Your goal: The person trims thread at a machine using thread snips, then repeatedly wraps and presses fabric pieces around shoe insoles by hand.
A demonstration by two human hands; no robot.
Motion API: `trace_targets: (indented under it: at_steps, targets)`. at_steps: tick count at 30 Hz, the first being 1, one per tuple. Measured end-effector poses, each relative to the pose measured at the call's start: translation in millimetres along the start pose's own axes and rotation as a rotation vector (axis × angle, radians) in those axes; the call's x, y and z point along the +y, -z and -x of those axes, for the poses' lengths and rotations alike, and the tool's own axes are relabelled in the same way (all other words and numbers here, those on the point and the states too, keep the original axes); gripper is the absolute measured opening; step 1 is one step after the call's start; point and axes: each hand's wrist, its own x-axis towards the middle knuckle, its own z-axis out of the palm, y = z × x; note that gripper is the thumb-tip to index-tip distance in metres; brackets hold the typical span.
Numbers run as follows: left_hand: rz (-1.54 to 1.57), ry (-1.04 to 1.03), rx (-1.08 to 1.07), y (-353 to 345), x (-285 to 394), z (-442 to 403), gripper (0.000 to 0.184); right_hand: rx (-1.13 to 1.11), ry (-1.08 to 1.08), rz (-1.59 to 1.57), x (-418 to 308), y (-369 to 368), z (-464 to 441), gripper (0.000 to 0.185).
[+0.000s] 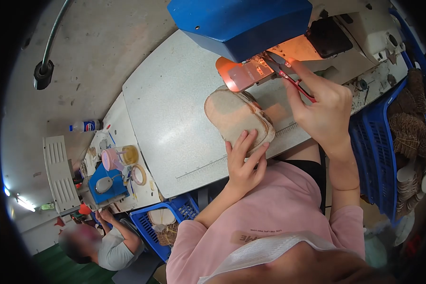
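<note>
My left hand (245,163) lies with its fingers spread flat on a small stack of beige, insole-shaped pieces (229,113) on the table. In my right hand (324,102) is a pair of red-handled scissors (296,83), closed around by thumb and fingers. Their dark blades point up and left, close beside the lit work arm (246,73) under a blue sewing machine head (241,26). Whether the blade tips touch anything there is hard to make out. The stack sits just below that lit arm.
A ruler scale (208,166) runs along the table's front edge. Blue baskets (374,161) at the right hold bundled brown pieces. Another blue basket (149,232) stands at lower left, near a seated co-worker (113,244). Tape, a pink cup (111,159) and a bottle (86,126) are at the left.
</note>
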Motion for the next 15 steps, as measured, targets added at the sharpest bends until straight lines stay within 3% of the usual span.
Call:
trace_targets:
  at_steps: [5,15]
  targets:
    - [0.006,-0.003,0.003,0.0,-0.7,0.4,0.034,-0.048,-0.006,-0.022,-4.9,-0.7,3.0,0.033]
    - [0.000,-0.001,0.000,1.2,-0.4,0.5,0.034,-0.020,0.071,0.024,-7.1,-5.2,8.1,0.027]
